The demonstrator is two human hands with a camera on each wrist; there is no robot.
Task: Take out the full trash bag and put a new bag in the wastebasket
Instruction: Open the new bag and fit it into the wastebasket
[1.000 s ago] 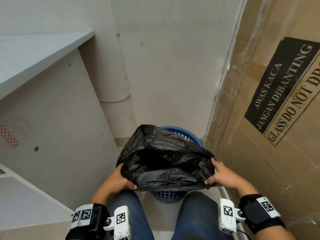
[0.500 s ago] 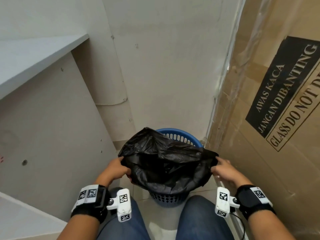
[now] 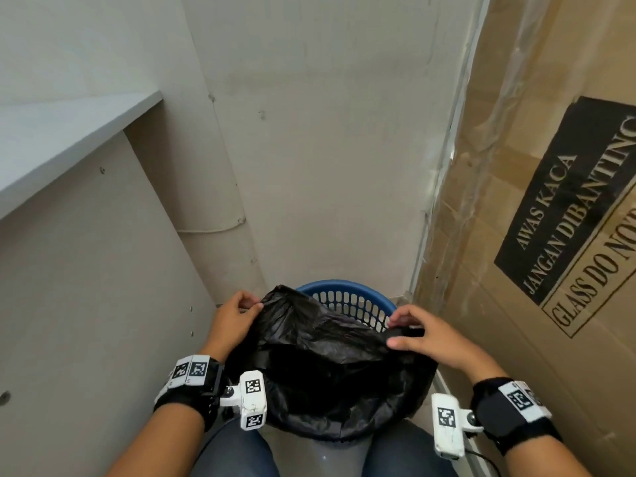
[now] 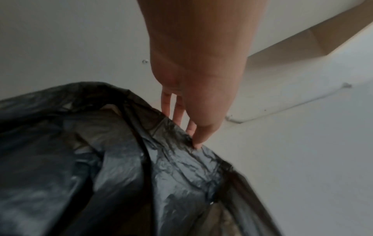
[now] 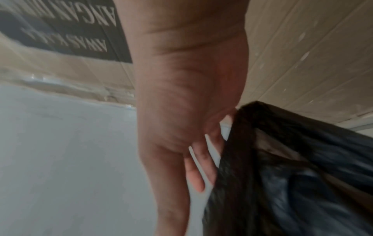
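Two hands work one black trash bag (image 3: 323,356) over one blue wastebasket (image 3: 347,297). At its left edge, the left hand (image 3: 234,321) pinches the rim. At its right edge, the right hand (image 3: 426,335) pinches the rim, thumb spread. One cardboard box (image 3: 537,235) stands far right.

Black wristbands (image 3: 192,394) carry white square-coded tags; blue jeans (image 3: 237,456).

Head view looks steeply down; both wrist views (very close) share the black bag (image 3: 320,356).
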